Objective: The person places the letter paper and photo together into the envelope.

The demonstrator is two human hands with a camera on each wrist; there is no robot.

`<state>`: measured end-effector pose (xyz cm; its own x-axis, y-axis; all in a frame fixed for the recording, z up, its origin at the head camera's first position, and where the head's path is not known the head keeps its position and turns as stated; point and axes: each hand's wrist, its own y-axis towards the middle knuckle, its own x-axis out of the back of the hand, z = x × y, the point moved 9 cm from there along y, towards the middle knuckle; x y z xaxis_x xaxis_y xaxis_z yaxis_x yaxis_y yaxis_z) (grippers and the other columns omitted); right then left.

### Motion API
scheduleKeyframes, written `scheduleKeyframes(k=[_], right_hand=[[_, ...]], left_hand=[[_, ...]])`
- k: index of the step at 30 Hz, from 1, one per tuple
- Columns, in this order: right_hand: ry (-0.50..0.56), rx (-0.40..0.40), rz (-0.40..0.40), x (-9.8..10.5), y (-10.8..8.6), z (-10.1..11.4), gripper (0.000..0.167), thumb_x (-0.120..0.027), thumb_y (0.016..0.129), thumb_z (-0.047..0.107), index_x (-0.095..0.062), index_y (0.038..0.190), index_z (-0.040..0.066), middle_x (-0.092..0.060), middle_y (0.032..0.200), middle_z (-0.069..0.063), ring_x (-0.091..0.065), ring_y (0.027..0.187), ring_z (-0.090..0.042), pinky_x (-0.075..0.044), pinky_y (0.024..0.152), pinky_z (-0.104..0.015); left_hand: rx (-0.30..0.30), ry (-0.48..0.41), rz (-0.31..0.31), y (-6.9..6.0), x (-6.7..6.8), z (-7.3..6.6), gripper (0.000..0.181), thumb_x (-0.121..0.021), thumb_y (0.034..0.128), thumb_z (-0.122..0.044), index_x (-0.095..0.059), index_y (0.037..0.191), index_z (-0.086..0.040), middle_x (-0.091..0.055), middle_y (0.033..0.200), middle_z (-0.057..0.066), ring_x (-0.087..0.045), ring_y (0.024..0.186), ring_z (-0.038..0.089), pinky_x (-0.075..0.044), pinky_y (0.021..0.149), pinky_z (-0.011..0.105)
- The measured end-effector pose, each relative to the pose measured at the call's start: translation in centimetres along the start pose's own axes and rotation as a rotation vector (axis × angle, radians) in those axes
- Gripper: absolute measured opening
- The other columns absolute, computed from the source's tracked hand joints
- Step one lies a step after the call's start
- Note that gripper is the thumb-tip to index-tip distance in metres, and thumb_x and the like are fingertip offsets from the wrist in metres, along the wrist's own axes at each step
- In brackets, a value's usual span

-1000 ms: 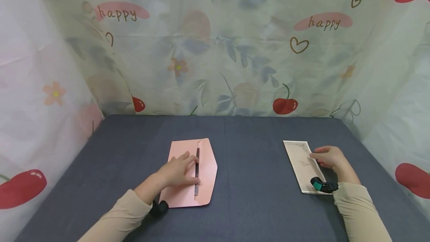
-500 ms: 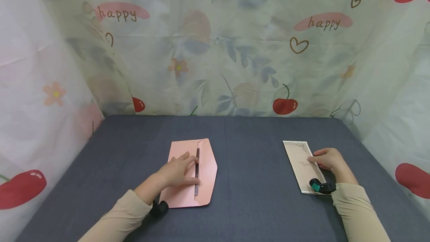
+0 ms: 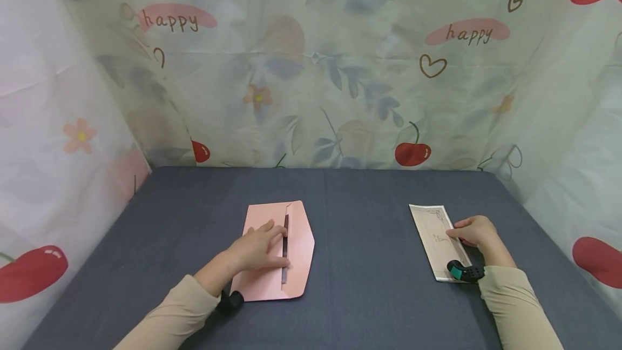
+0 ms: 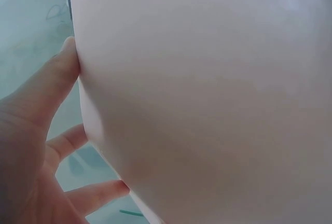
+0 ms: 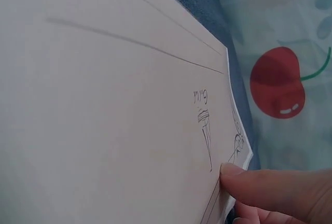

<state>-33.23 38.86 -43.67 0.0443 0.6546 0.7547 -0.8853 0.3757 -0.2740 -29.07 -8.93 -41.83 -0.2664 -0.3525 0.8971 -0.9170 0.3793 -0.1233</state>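
A pink envelope (image 3: 299, 253) lies on the table left of centre, its pointed flap to the right and a dark slit along its opening. Over it, my left hand (image 3: 257, 247) has its fingers and thumb spread, touching the edge at the slit; the left wrist view shows the fingertips against a pale sheet (image 4: 207, 79). A cream card (image 3: 434, 242) with printed line ornaments lies at the right. My right hand (image 3: 478, 234) pinches its right edge, the thumb (image 5: 259, 185) on the top face and the other fingers partly hidden beneath.
The dark grey tablecloth (image 3: 362, 231) runs between the envelope and the card. Printed curtains (image 3: 311, 85) with cherries and hearts stand behind the table and on both sides. Black straps are on both wrists.
My right hand has moved slightly left and nearer, its thumb coming onto the card's edge. The card's far end looks slightly shifted. My left hand and the envelope stay as they were.
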Motion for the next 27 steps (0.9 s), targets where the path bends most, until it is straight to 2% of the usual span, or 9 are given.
scheduleKeyframes(k=[15,23,27], right_hand=[[0.015,-0.013,0.071,-0.61,0.41,0.12,0.021,-0.069,0.080,0.009,-0.062,0.090,-0.007,-0.057,0.077,-0.010,-0.052,0.063,-0.014,-0.043,0.051,-0.020],[0.023,0.003,0.063,-0.47,0.53,0.15,0.026,-0.063,0.084,0.007,-0.059,0.101,-0.012,-0.057,0.075,-0.008,-0.053,0.060,-0.010,-0.044,0.051,-0.020],[0.039,0.019,0.066,-0.26,0.46,0.18,0.031,-0.062,0.085,0.007,-0.056,0.108,-0.013,-0.058,0.079,-0.010,-0.054,0.062,-0.010,-0.045,0.051,-0.018]], left_hand=[[0.006,0.011,-0.006,0.15,-0.03,0.10,0.053,-0.073,0.0749,-0.048,-0.052,0.118,-0.025,-0.036,0.146,0.022,-0.044,0.126,0.048,-0.027,0.105,0.064],[0.001,0.006,-0.001,-0.03,-0.05,0.02,0.053,-0.073,0.0751,-0.047,-0.052,0.118,-0.024,-0.036,0.147,0.022,-0.044,0.126,0.047,-0.025,0.107,0.064],[-0.002,0.007,-0.005,0.03,-0.01,0.03,0.053,-0.073,0.0752,-0.047,-0.052,0.118,-0.024,-0.036,0.146,0.022,-0.045,0.126,0.046,-0.025,0.107,0.064]])
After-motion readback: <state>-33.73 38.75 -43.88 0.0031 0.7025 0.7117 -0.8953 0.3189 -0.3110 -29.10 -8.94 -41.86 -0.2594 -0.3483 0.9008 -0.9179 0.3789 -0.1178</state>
